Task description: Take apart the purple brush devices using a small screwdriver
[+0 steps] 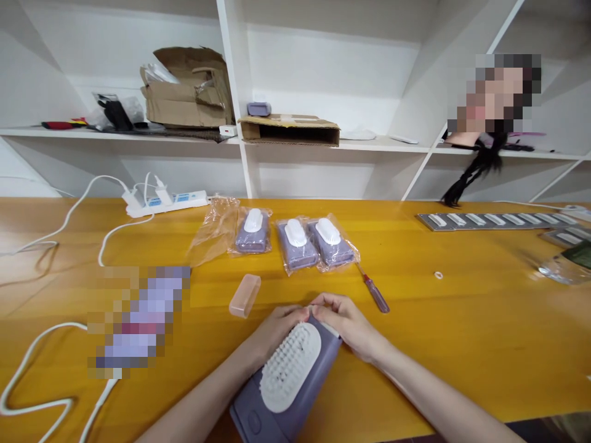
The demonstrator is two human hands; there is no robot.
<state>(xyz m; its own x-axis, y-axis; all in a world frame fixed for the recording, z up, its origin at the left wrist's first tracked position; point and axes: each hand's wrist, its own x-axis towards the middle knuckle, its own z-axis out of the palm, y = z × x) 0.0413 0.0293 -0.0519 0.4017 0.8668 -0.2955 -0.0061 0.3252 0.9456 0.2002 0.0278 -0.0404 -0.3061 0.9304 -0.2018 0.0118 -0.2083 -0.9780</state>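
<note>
Nearest to me is a grey-purple box-shaped device (307,394) with a white oval pad of stubby bristles (290,367) on top and an oval button at its near end. Its far end is between my two hands. My left hand (277,329) is closed on the far left corner, thumb pressed at the edge. At the far right corner my right hand (344,321) grips with thumb and bent fingers. Both thumbs nearly meet at the far edge; what they press there is too small to make out. A clear pinkish plastic cover (245,296) lies beyond my left hand.
Three similar bagged devices (298,243) with white oval tops lie farther back. A screwdriver (377,294) and a small white ring (438,275) are to the right, with a strip of grey parts (494,221) behind. At left are a power strip (168,203) and a cabled, blurred phone-like object (145,320).
</note>
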